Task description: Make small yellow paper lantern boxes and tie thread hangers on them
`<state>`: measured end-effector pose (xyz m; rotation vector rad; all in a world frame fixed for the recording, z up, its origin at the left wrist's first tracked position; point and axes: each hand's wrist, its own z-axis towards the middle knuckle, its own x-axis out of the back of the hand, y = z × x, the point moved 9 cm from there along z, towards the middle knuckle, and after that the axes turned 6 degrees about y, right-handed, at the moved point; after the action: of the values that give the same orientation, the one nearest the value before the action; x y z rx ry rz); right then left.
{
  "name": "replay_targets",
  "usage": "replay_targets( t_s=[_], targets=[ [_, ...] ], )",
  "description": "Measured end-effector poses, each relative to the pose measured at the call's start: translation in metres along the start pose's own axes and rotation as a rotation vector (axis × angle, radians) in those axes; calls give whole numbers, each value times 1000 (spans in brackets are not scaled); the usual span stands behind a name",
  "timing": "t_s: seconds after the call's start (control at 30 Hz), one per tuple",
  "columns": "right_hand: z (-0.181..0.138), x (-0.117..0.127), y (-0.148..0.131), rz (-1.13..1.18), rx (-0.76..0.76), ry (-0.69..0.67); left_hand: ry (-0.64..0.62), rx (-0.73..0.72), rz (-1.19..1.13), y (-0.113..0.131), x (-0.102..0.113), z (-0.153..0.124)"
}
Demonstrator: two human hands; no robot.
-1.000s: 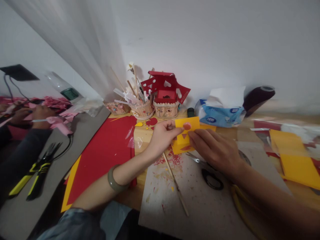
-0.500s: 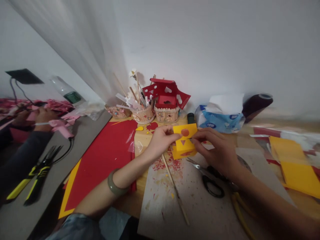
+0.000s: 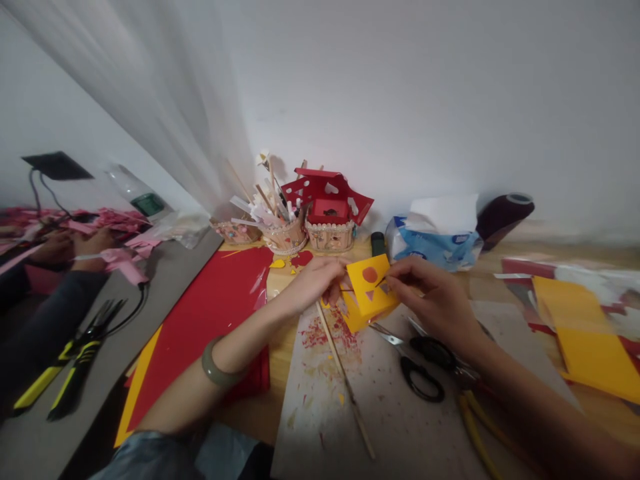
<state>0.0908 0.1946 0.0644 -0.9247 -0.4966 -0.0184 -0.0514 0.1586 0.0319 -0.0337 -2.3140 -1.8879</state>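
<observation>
My left hand [image 3: 317, 281] holds the left edge of a small yellow paper card [image 3: 369, 289] that carries a red circle and small red triangles. Its fingers are curled round that edge. My right hand [image 3: 434, 301] pinches the card's right edge between thumb and forefinger, at a small red piece. The card is tilted and lifted just above another yellow sheet [image 3: 354, 319] lying on the table. A green bangle [image 3: 216, 364] sits on my left wrist.
Black-handled scissors [image 3: 419, 368] and a thin wooden stick [image 3: 344, 379] lie on a speckled grey mat [image 3: 380, 427]. A red sheet [image 3: 210, 313] lies left, yellow sheets [image 3: 585, 340] right. Craft baskets [image 3: 333, 233], a red paper house [image 3: 327, 195], a tissue pack [image 3: 434, 241] line the wall. Another person's hands [image 3: 85, 243] work at far left, near yellow-handled pliers [image 3: 65, 373].
The card has tilted clockwise and come lower toward the table. My right hand went from lying flat on the card to pinching its right edge. The view has shifted slightly.
</observation>
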Motion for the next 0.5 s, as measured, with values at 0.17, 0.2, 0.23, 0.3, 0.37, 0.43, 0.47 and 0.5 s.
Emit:
replay_targets(
  t_s=[0.17, 0.2, 0.23, 0.3, 0.37, 0.43, 0.47, 0.5],
  targets=[
    [-1, 2, 4, 53, -21, 3, -182, -46, 41, 9, -14, -6],
    [-2, 2, 6, 69, -29, 0, -216, -51, 24, 10, -17, -7],
    [-3, 1, 7, 88, -38, -5, -239, -44, -1, 9, -19, -7],
    [-4, 0, 9, 131, -59, -17, -239, -4, -61, 3, -18, -5],
    [-6, -1, 10, 176, -84, -24, -206, 34, -124, -3, -13, -3],
    [-7, -2, 12, 220, -108, -26, -170, 63, -166, -9, -8, -1],
    [-7, -2, 12, 242, -122, -24, -155, 75, -176, -12, -5, 0],
    [-7, -2, 13, 264, -135, -22, -146, 84, -181, -14, -4, 0]
  ],
)
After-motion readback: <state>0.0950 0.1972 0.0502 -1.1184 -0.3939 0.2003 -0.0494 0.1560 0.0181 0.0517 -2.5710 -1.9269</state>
